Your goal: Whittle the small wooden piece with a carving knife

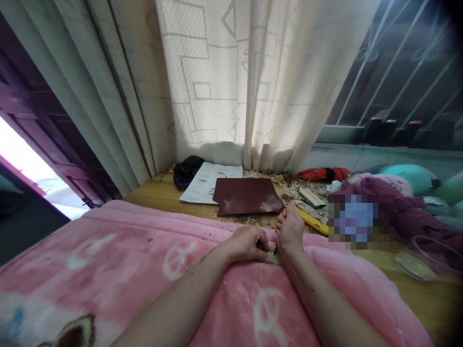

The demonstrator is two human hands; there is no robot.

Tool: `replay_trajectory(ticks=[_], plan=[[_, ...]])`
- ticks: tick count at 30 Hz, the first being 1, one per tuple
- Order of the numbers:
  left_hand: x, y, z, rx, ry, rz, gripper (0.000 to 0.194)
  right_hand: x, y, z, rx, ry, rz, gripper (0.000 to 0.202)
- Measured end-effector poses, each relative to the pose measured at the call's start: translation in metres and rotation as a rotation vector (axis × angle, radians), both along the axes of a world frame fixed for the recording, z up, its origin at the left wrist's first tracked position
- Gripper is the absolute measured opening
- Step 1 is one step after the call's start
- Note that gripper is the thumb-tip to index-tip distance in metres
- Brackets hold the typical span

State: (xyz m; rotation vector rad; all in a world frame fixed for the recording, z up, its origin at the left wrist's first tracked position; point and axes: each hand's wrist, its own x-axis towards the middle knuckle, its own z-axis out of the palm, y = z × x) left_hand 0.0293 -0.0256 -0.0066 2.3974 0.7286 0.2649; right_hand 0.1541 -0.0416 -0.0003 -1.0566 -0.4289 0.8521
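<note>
Blanket (137,260): pink and plush, marked with white looping, letter-like shapes; impossible to read as words.
Printed sheet (204,180): white, with small line drawings and marks too small to read; partly under the maroon sheet (248,195).
Pale crumbly pile (274,258): small, light beige and loose-looking — on the blanket, between the wrists; too small to identify further.
Left hand (248,245): palm down, curled at the fingers and partly open, with fingertips at the edge of the pile; cannot tell whether pinching any of it.
Right hand (290,226): raised beside the pile, bent inward at the fingers — mostly closed; cannot tell whether holding anything.
Clear container (415,266): shallow and round, on the wooden surface (387,262) at right; contents unclear.
Black bag (187,172): crumpled, beside the printed sheet; contents hidden.
Yellow tool (313,221): long, just beyond the right hand, near scattered pale shavings (292,185).
</note>
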Motion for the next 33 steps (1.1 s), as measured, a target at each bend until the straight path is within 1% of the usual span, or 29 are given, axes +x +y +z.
replay_trajectory(ticks=[2, 4, 6, 9, 11, 13, 15, 17, 21, 24, 27, 29, 33], plan=[[0.000, 0.000, -0.001, -0.011, -0.003, 0.003, 0.024, -0.001, -0.001, 0.004, -0.002, 0.020, 0.077, 0.042], [0.000, 0.000, -0.001, -0.017, -0.002, 0.006, 0.025, -0.002, -0.001, 0.006, -0.001, 0.026, 0.116, 0.042], [0.000, 0.000, 0.000, -0.014, 0.004, 0.008, 0.025, -0.001, -0.001, 0.004, -0.002, 0.021, 0.078, 0.041], [0.001, -0.001, 0.002, -0.002, 0.019, 0.009, 0.024, 0.003, 0.001, -0.003, -0.019, 0.000, -0.049, 0.039], [0.001, -0.001, 0.003, 0.006, 0.029, 0.007, 0.023, 0.004, 0.002, -0.007, -0.026, -0.022, -0.110, 0.039], [0.001, -0.001, 0.004, 0.009, 0.036, 0.007, 0.023, 0.004, 0.002, -0.008, -0.018, -0.038, -0.129, 0.039], [0.001, -0.001, 0.004, 0.001, 0.039, 0.015, 0.022, 0.001, 0.001, -0.005, -0.006, -0.035, -0.091, 0.040], [0.001, -0.001, 0.003, -0.015, 0.022, 0.018, 0.021, -0.002, 0.001, 0.001, -0.013, -0.015, 0.018, 0.041], [0.001, -0.001, 0.001, -0.030, -0.039, -0.003, 0.018, -0.008, 0.000, 0.011, -0.021, 0.031, 0.346, 0.043], [0.000, -0.001, 0.001, -0.041, -0.008, 0.007, 0.021, -0.009, -0.001, 0.013, 0.008, 0.053, 0.555, 0.043], [-0.001, -0.001, 0.001, -0.061, 0.017, 0.016, 0.021, -0.008, -0.003, 0.014, 0.082, 0.070, 0.748, 0.042], [-0.001, -0.002, 0.002, -0.069, 0.001, 0.008, 0.018, -0.007, -0.006, 0.015, 0.115, 0.095, 0.838, 0.042], [-0.002, -0.003, 0.002, -0.080, -0.039, 0.009, 0.017, -0.006, -0.011, 0.019, 0.155, 0.166, 0.944, 0.043]])
